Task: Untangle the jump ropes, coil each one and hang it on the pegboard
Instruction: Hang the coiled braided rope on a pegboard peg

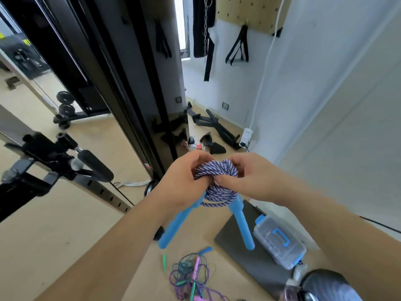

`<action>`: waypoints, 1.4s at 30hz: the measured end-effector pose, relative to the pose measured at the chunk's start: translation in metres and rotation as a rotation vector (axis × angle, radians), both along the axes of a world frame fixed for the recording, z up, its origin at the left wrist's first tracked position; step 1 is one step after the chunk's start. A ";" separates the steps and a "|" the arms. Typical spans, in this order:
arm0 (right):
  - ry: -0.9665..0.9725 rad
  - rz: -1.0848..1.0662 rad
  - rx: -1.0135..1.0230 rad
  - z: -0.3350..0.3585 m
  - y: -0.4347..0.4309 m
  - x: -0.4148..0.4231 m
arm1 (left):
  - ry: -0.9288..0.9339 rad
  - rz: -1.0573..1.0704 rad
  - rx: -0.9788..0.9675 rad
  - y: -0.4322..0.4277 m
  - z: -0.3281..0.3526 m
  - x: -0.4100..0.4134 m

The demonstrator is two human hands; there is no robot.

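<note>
Both forearms bare, reaching forward and converging mid-frame. Left hand (181,181) back-up, fingers curled over the rope coil (217,170), thumb against its underside. Right hand (246,173) opposite, fingers curled over the coil's top, thumb pressing its middle. Thumbs nearly touching.

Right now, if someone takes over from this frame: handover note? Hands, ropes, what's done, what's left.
Left hand: grips the braided rope coil from the side.
Right hand: pinches a strand at the front of the coil, apparently tucking or securing it.
The coil's two blue handles hang below it.
The tangle of thin ropes lies on the floor beneath the hands.
The pegboard is on the wall ahead and has no jump rope on it in view.
Done: the braided rope is free and wound.
Left: finish and hang this coil, then untangle, coil and hang the floor ropes.
</note>
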State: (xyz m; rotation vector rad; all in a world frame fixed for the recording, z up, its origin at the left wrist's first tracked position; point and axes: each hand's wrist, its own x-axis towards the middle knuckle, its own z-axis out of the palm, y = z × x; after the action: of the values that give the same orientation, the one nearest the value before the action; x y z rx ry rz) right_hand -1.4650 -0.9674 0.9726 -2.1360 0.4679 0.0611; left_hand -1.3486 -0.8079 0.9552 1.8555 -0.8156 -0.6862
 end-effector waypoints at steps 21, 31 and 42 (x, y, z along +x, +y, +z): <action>-0.237 -0.254 0.345 0.098 -0.163 0.069 | -0.301 0.074 0.015 -0.160 0.118 0.075; -0.347 -0.319 0.421 0.106 -0.338 0.243 | 0.090 -0.305 -0.159 -0.342 0.130 0.286; -0.205 -0.388 0.243 0.131 -0.484 0.441 | -0.082 -0.167 -0.164 -0.503 0.136 0.487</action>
State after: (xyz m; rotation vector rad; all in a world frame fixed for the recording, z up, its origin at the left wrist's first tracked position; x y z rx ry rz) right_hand -1.0243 -1.4510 1.1036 -1.7608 0.7055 -0.3028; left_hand -0.8611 -1.3109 1.0912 1.6896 -1.0581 -0.6304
